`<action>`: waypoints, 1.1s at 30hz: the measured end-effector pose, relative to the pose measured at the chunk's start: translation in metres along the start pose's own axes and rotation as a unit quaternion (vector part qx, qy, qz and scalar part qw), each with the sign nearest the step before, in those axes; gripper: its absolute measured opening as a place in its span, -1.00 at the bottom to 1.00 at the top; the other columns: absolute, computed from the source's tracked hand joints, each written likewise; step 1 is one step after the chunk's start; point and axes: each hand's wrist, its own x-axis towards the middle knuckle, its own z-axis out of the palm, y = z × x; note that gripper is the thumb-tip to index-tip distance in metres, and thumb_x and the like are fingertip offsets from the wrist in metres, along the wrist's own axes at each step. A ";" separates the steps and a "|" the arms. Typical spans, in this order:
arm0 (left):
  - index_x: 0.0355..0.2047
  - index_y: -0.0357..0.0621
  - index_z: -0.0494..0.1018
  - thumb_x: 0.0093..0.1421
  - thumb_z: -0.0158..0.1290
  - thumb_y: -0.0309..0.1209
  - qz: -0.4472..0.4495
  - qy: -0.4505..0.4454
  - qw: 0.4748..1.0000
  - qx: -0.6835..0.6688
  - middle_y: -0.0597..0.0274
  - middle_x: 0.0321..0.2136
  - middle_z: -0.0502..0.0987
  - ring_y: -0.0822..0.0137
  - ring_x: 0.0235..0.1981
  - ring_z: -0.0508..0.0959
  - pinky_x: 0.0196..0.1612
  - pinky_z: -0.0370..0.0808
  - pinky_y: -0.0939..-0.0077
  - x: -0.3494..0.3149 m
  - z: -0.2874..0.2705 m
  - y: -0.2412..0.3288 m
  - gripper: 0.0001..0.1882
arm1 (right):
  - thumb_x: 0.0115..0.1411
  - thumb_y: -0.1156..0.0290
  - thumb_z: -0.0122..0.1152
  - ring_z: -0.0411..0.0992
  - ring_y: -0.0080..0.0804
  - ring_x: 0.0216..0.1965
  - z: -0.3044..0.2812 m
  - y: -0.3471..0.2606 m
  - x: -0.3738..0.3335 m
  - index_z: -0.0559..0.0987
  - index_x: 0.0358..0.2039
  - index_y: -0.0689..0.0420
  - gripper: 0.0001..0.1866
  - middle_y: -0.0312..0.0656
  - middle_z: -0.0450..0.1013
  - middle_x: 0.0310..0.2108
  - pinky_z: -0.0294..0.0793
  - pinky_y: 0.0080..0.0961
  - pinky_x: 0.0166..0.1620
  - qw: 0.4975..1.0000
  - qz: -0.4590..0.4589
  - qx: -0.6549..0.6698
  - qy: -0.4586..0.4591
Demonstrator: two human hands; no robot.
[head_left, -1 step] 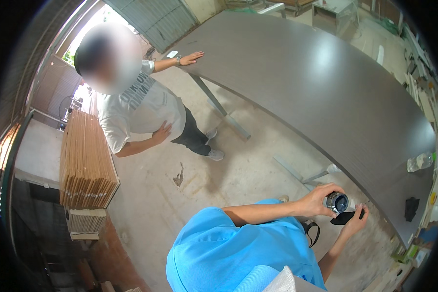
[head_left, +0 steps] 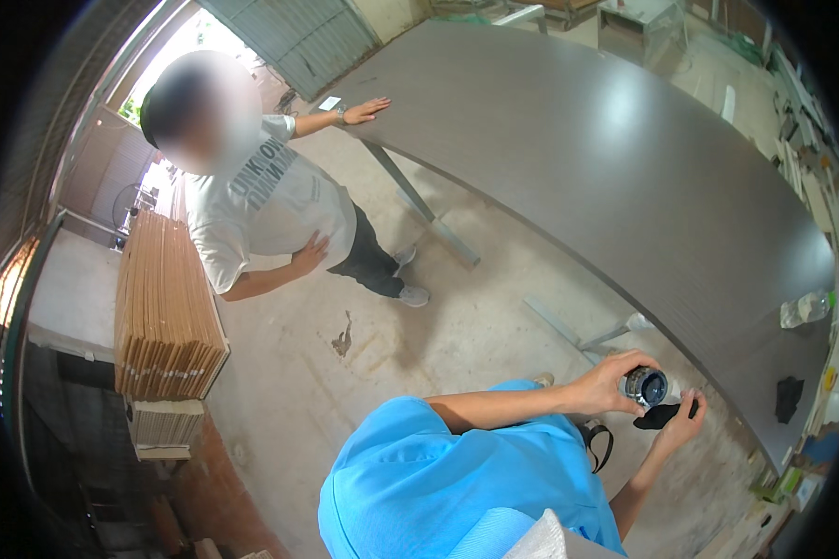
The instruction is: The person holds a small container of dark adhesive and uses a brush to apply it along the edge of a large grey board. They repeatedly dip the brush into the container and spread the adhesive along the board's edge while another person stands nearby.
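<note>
So the left hand (head_left: 611,384) was wrapped around a small round jar (head_left: 645,385), fingers curled over its side, with the open blue-dark top facing up, just off the near edge of the big grey table (head_left: 625,168). Right beside it the right hand (head_left: 679,421) was pinching a black lid (head_left: 660,415) between thumb and fingers, touching or nearly touching the jar. A black cloth (head_left: 789,398) and a crumpled clear bottle (head_left: 804,308) lay on the table nearby. Another person (head_left: 270,200) in a white shirt stood well apart, one hand flat on the table's far end, next to a stack of brown boards (head_left: 163,307)
</note>
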 end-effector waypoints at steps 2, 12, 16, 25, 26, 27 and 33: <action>0.22 -0.13 0.46 -0.03 0.52 -0.43 -0.009 -0.002 1.000 -0.001 0.14 0.10 0.52 0.15 0.20 0.52 0.27 0.45 0.22 -0.001 0.001 0.000 -0.23 | 0.41 0.30 0.38 0.56 -0.37 -0.09 -0.002 -0.001 0.000 0.65 -0.03 0.29 -0.70 -0.14 0.64 -0.15 0.50 -0.41 0.08 0.999 0.001 -0.036 -0.020; 0.29 -0.17 0.44 0.02 0.55 -0.51 -0.055 -0.052 0.997 -0.017 0.20 0.14 0.55 0.26 0.18 0.55 0.29 0.47 0.34 0.001 0.006 -0.014 -0.18 | 0.34 0.29 0.43 0.54 -0.47 -0.18 -0.034 -0.038 -0.012 0.72 -0.10 0.23 -0.73 -0.22 0.66 -0.25 0.51 -0.47 -0.03 0.989 -0.020 -0.110 0.100; 0.28 -0.20 0.45 0.01 0.53 -0.61 -0.086 -0.085 0.991 -0.056 0.16 0.16 0.53 0.28 0.19 0.55 0.29 0.47 0.35 0.001 0.024 -0.016 -0.20 | 0.35 0.28 0.44 0.51 -0.49 -0.28 -0.063 -0.042 0.003 0.72 -0.10 0.23 -0.72 -0.22 0.62 -0.35 0.50 -0.49 -0.11 0.981 -0.002 -0.116 0.154; 0.26 -0.24 0.44 -0.02 0.51 -0.70 -0.112 -0.062 0.988 -0.081 0.14 0.18 0.51 0.27 0.17 0.57 0.28 0.53 0.34 0.015 0.094 0.001 -0.19 | 0.36 0.31 0.42 0.56 -0.48 -0.37 -0.103 -0.019 0.058 0.71 -0.16 0.24 -0.77 -0.23 0.57 -0.41 0.52 -0.40 -0.25 0.991 0.068 -0.051 0.105; 0.26 -0.24 0.44 -0.02 0.50 -0.70 -0.116 -0.067 0.988 -0.075 0.14 0.17 0.50 0.27 0.17 0.56 0.27 0.53 0.34 0.016 0.101 0.004 -0.19 | 0.36 0.32 0.41 0.56 -0.46 -0.39 -0.103 -0.016 0.059 0.70 -0.16 0.25 -0.77 -0.23 0.57 -0.40 0.53 -0.39 -0.25 0.991 0.092 -0.032 0.088; 0.26 -0.25 0.44 -0.02 0.50 -0.70 -0.120 -0.068 0.988 -0.075 0.15 0.17 0.50 0.27 0.17 0.56 0.27 0.53 0.34 0.014 0.110 0.006 -0.19 | 0.36 0.33 0.40 0.56 -0.44 -0.40 -0.106 -0.011 0.059 0.70 -0.16 0.25 -0.78 -0.24 0.56 -0.39 0.53 -0.37 -0.26 0.992 0.108 -0.016 0.070; 0.27 -0.24 0.44 -0.01 0.50 -0.70 -0.127 -0.058 0.989 -0.048 0.14 0.19 0.45 0.27 0.19 0.55 0.28 0.53 0.36 0.008 0.142 0.024 -0.19 | 0.33 0.34 0.37 0.59 -0.20 -0.34 -0.084 0.005 0.058 0.71 -0.19 0.25 -0.78 -0.05 0.62 -0.29 0.54 -0.34 -0.23 1.000 0.018 0.012 -0.018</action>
